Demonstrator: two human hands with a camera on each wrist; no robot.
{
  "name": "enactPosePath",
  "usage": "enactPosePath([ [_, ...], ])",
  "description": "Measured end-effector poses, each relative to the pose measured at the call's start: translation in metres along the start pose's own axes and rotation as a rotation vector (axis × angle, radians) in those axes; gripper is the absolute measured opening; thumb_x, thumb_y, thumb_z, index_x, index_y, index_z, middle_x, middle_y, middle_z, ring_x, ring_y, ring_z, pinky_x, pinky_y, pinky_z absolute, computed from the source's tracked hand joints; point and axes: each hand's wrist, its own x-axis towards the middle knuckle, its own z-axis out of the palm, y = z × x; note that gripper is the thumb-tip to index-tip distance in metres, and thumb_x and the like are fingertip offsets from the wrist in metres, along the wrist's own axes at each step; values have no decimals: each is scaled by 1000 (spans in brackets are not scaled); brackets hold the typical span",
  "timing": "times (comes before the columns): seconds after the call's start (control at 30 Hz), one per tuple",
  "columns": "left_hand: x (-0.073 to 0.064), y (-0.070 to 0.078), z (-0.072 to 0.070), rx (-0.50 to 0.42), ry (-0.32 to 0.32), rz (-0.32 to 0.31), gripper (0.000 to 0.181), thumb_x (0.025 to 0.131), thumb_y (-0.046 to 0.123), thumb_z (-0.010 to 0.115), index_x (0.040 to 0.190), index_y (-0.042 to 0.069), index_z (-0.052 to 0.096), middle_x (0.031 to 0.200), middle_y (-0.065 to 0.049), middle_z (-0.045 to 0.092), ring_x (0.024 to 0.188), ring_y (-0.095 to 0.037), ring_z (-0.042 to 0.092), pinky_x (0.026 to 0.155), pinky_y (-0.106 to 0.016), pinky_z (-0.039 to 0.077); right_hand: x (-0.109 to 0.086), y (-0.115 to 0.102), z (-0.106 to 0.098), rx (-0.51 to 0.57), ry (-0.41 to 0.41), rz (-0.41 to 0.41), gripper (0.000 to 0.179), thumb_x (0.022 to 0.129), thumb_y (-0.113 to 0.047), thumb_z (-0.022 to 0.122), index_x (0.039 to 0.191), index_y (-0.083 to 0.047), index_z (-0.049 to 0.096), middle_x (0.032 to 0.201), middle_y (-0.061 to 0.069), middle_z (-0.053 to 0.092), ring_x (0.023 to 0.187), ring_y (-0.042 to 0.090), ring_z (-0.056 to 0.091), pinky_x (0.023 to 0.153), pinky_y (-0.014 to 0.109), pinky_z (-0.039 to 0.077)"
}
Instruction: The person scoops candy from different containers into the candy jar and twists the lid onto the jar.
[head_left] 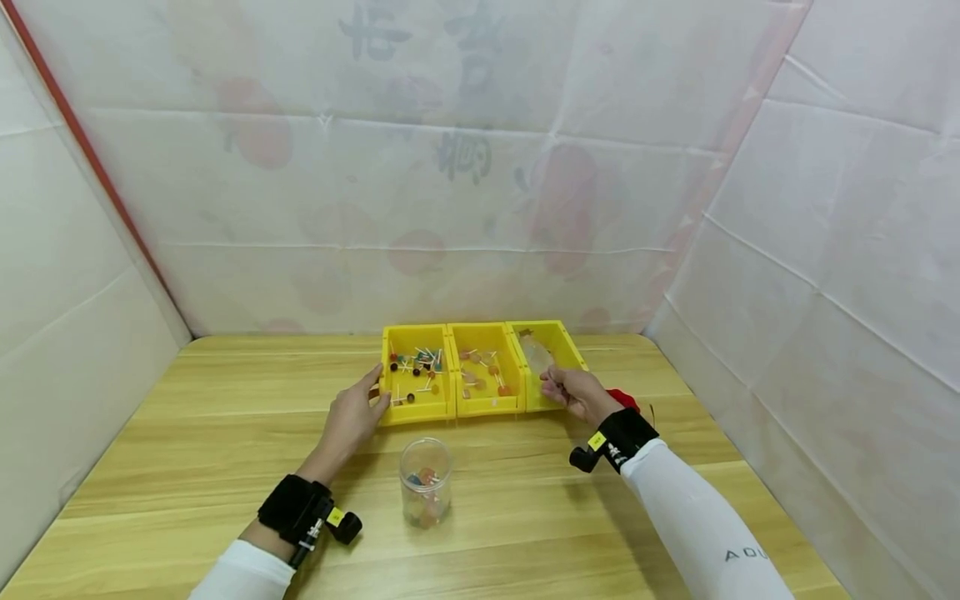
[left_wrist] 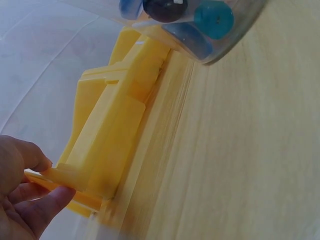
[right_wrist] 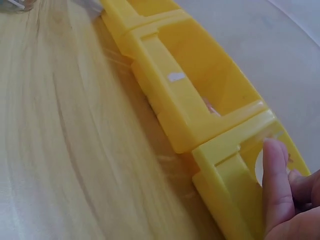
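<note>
Three yellow bins [head_left: 491, 408] stand joined in a row on the table. My left hand [head_left: 352, 417] grips the outer left edge of the row, its thumb and fingers on either side of the plastic in the left wrist view. Lollipops with dark, blue and red heads [head_left: 423, 362] lie in the left bin; orange and pinkish lollipops [head_left: 491, 367] lie in the middle one. At the right bin, my right hand [head_left: 573, 390] pinches a translucent pale item [head_left: 536, 353], whose kind I cannot tell. In front stands a clear jar [head_left: 426, 492] with several lollipops in it.
A red object [head_left: 624, 400] lies partly hidden behind the right wrist. The wooden table [head_left: 247, 400] is bordered by a white printed cloth [head_left: 360, 192] at the back and by white sheets at both sides.
</note>
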Motion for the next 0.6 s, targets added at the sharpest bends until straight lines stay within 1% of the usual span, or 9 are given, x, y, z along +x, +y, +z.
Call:
enactPosePath([
  [0.1,0,-1,0,-2,2,-3,59,96,15,63,148,1,39,128,-26,59,98,-36,67,41,-25,38,0,3,-1,4,-1,6,35,106,-20,44,122,10,53,74,7,63,63,11,64,66,20,57],
  [0.17,0,-2,0,-1,3,1,59,96,15,63,148,1,39,126,-27,60,95,-36,68,40,-25,37,1,4,0,-15,-10,-1,35,107,-20,43,122,10,53,74,7,62,62,10,63,65,20,56],
  [0.23,-1,-3,0,0,3,2,59,96,14,63,148,1,39,124,-27,60,87,-34,69,39,-24,36,1,5,1,-37,-10,-10,35,107,-20,43,123,10,52,75,7,61,62,10,61,63,18,56],
  [0.27,-1,-3,0,-3,0,1,59,96,14,63,148,1,39,124,-27,61,81,-32,70,38,-24,35,1,5,2,-48,-9,-13,35,107,-20,43,122,10,53,75,7,60,61,9,61,62,17,55],
  [0.4,-1,-2,-1,-1,-7,1,59,96,15,63,148,1,39,124,-27,61,66,-25,68,38,-24,33,1,4,3,-103,-27,-23,37,107,-21,40,125,10,51,76,5,56,58,6,53,54,13,49],
  [0.47,0,-2,-1,3,-6,4,59,96,15,63,148,2,39,125,-26,60,66,-24,68,38,-24,33,1,2,3,-111,-40,-26,38,108,-20,39,127,11,49,77,5,55,58,5,50,52,12,46],
  [0.5,0,-1,-1,5,-4,7,59,96,15,63,148,2,39,126,-26,60,69,-24,69,38,-24,33,0,2,3,-119,-45,-26,37,108,-18,39,129,11,49,78,5,56,58,5,50,51,11,45],
  [0.6,0,-1,0,6,-1,16,59,95,15,63,148,2,40,129,-25,59,76,-28,70,37,-24,32,-1,-1,3,-135,-49,-21,35,107,-13,40,130,11,49,81,6,59,60,5,54,52,11,46],
])
